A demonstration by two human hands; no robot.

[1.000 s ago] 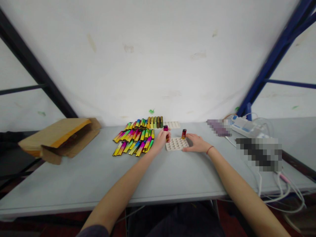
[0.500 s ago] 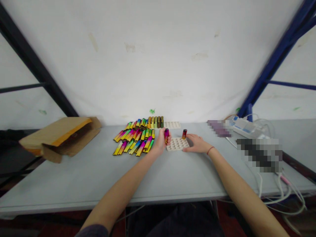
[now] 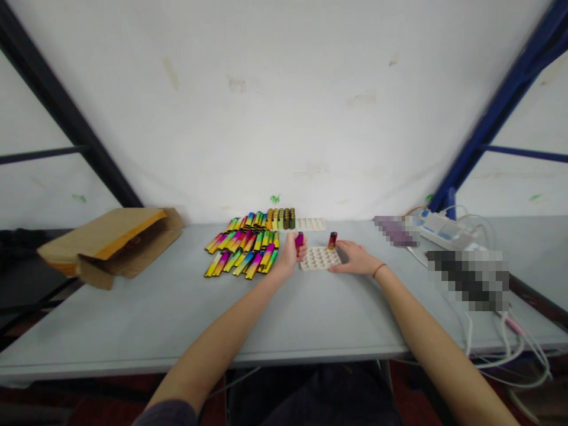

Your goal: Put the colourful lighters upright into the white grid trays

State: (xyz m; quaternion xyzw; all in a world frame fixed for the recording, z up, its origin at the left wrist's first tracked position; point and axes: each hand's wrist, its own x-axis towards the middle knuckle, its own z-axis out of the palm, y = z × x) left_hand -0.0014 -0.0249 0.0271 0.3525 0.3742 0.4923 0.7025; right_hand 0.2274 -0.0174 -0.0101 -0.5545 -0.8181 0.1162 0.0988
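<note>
My left hand point(image 3: 289, 254) is closed round a shiny purple lighter point(image 3: 299, 239), held upright just past the left edge of a white tray with round holes point(image 3: 320, 259). At that tray's right edge, my right hand point(image 3: 356, 258) grips it, thumb at the front corner and fingers toward the back. A single red-and-gold lighter point(image 3: 332, 240) stands upright in the tray's back right corner, close to my right fingertips. To the left of my left hand, many rainbow-coloured lighters point(image 3: 239, 264) lie in loose rows on the table.
Behind, a second holed tray point(image 3: 311, 224) carries upright lighters point(image 3: 281, 219) in its left part, near the wall. An opened cardboard box point(image 3: 110, 242) lies at the left. A power strip point(image 3: 444, 231), white cables point(image 3: 506, 349) and blurred-out items occupy the right.
The view has shifted very slightly. Both hands, the held lighter and the tray stay almost where they were; the held lighter shows a little less below the fingers.
</note>
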